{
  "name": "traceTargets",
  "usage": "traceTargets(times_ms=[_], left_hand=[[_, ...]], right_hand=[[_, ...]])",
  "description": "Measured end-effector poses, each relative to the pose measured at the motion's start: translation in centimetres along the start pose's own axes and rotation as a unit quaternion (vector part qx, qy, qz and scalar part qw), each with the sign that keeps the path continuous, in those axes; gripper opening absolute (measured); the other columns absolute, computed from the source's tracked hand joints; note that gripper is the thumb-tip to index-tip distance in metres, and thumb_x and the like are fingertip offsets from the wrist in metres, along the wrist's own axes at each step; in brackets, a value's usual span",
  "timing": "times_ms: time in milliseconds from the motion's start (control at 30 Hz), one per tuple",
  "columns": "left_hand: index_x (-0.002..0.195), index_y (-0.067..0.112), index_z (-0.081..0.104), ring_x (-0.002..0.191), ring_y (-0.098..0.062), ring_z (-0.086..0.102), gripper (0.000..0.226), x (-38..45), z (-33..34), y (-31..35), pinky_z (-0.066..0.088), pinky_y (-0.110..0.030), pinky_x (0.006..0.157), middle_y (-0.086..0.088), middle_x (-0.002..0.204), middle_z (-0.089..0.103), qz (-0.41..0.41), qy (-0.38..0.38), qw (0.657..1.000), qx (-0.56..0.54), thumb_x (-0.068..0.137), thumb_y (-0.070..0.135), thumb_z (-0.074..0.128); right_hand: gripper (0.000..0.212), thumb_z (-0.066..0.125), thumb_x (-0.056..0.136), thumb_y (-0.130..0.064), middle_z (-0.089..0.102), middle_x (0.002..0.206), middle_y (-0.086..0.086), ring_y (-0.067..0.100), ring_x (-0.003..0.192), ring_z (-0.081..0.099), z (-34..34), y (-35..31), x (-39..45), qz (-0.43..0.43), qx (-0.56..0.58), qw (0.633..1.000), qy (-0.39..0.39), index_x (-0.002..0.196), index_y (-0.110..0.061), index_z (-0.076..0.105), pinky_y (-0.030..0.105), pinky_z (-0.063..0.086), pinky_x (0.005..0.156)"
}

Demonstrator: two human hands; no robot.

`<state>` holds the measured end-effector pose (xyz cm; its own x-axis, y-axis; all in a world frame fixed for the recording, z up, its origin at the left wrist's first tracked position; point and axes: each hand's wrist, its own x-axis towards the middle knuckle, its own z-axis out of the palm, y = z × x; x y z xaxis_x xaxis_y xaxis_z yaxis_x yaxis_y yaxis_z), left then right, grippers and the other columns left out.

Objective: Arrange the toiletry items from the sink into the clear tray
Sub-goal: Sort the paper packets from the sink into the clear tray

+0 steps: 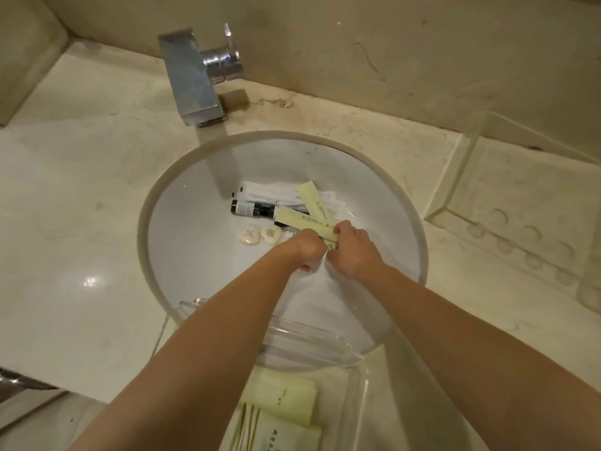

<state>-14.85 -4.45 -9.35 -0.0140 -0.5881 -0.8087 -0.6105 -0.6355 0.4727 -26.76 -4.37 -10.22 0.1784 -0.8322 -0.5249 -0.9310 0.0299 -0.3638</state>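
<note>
- The round white sink basin [195,255], set into a pale marble counter [81,222], serves as the landmark; both bare forearms reach into it from the near rim.
- The left hand [307,247] is curled around the near ends of two long pale-yellow sachets [304,222], which fan out toward the basin's far side.
- The right hand [353,247] pinches the same sachet ends from the right, so both hands meet near the basin's middle.
- Further in, toward the basin's far side, lie flat white paper packets [273,193] and a small dark bottle [253,209] on its side, just beside each other.
- Two small cream round soaps [250,235] sit left of the hands on the basin floor, touching or nearly touching each other.
- The clear plastic tray [357,385] overlaps the basin's near rim; inside it, under the arms, lie pale-yellow flat packets [286,405].
- A square chrome faucet [192,86] rises beyond the basin's far rim.
- A second clear acrylic holder [520,206] with round dimples stands on the counter to the right of the basin.
</note>
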Motion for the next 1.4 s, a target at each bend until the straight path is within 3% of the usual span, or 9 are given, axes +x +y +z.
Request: traceTargets(times_ms=[200,333,467,667,800,867,1200,1333,1400], left_hand=[[0.109,-0.005,0.065,0.089,-0.028,0.057,0.03,1.2,0.4,0.1,0.053,-0.04,0.085,-0.018,0.105,0.064,0.026,0.039,0.995,-0.088,0.088,-0.001,0.043],[0.083,-0.004,0.07,0.075,-0.025,0.055,0.016,1.6,-0.2,-0.6,0.054,-0.039,0.083,-0.02,0.082,0.064,0.015,0.093,0.98,-0.175,0.081,0.002,0.056],[0.066,0.005,0.062,0.074,-0.027,0.062,0.017,0.7,-0.8,-1.2,0.057,-0.047,0.086,-0.027,0.09,0.07,0.008,0.1,0.969,-0.225,0.081,-0.002,0.06],[0.102,0.009,0.055,0.083,-0.022,0.068,0.02,-1.5,-3.2,-1.9,0.058,-0.031,0.074,-0.013,0.105,0.07,0.008,0.044,0.952,-0.304,0.086,0.008,0.068],[0.095,0.014,0.065,0.082,-0.017,0.067,0.007,-4.0,-5.1,-1.4,0.053,-0.033,0.084,-0.004,0.095,0.072,0.041,-0.006,0.96,-0.279,0.089,0.011,0.064],[0.104,0.01,0.067,0.085,-0.018,0.067,0.015,-5.1,-5.9,-1.6,0.052,-0.032,0.083,-0.005,0.099,0.073,0.057,-0.022,0.962,-0.267,0.089,0.011,0.064],[0.106,0.013,0.056,0.086,-0.025,0.064,0.02,-11.3,-9.3,-3.5,0.052,-0.042,0.078,-0.011,0.098,0.067,0.114,-0.045,0.968,-0.22,0.09,0.001,0.057],[0.093,0.02,0.06,0.085,-0.022,0.065,0.016,-13.7,-11.3,-4.8,0.054,-0.034,0.072,-0.008,0.099,0.067,0.149,-0.041,0.981,-0.114,0.089,0.004,0.061],[0.095,0.019,0.062,0.093,-0.025,0.066,0.016,-14.8,-12.2,-5.3,0.055,-0.036,0.081,-0.009,0.106,0.067,0.156,-0.042,0.984,-0.074,0.089,0.005,0.062]], right_hand=[[0.024,0.055,0.084,-0.012,0.059,0.103,0.009,0.032,0.1,0.053,1.2,0.2,2.0,0.028,0.065,0.997,0.044,0.109,-0.013,0.056,0.033,0.039,0.067],[0.027,0.054,0.085,-0.005,0.067,0.101,0.01,0.029,0.091,0.061,0.7,-0.1,2.0,0.056,0.178,0.982,0.028,0.11,-0.011,0.063,0.033,0.049,0.072],[0.024,0.05,0.084,0.001,0.069,0.097,0.013,0.031,0.091,0.065,0.5,-1.1,1.0,0.069,0.3,0.951,0.008,0.099,-0.005,0.067,0.039,0.053,0.077],[0.034,0.051,0.083,0.009,0.068,0.104,0.01,0.028,0.095,0.068,-0.4,-2.6,-0.8,0.07,0.438,0.896,0.0,0.108,-0.011,0.064,0.042,0.057,0.085],[0.032,0.061,0.083,0.002,0.072,0.101,0.008,0.018,0.079,0.069,-2.0,-3.9,-2.4,0.056,0.485,0.872,-0.027,0.109,-0.014,0.068,0.027,0.058,0.065],[0.029,0.063,0.083,-0.003,0.071,0.095,0.004,0.009,0.064,0.059,-2.9,-4.7,-3.4,0.055,0.474,0.878,-0.033,0.11,-0.015,0.069,0.017,0.042,0.048],[0.032,0.048,0.09,0.0,0.066,0.101,0.014,0.015,0.057,0.051,-3.8,-9.3,-9.8,0.04,0.579,0.814,0.031,0.12,-0.008,0.053,0.025,0.041,0.05],[0.019,0.05,0.093,-0.012,0.062,0.09,0.008,0.015,0.055,0.048,-4.4,-10.0,-11.9,0.086,0.621,0.765,0.149,0.11,-0.021,0.047,0.026,0.036,0.05],[0.036,0.051,0.091,-0.011,0.058,0.091,0.008,0.015,0.057,0.049,-4.4,-9.5,-12.5,0.124,0.609,0.757,0.202,0.123,-0.024,0.042,0.027,0.039,0.053]])
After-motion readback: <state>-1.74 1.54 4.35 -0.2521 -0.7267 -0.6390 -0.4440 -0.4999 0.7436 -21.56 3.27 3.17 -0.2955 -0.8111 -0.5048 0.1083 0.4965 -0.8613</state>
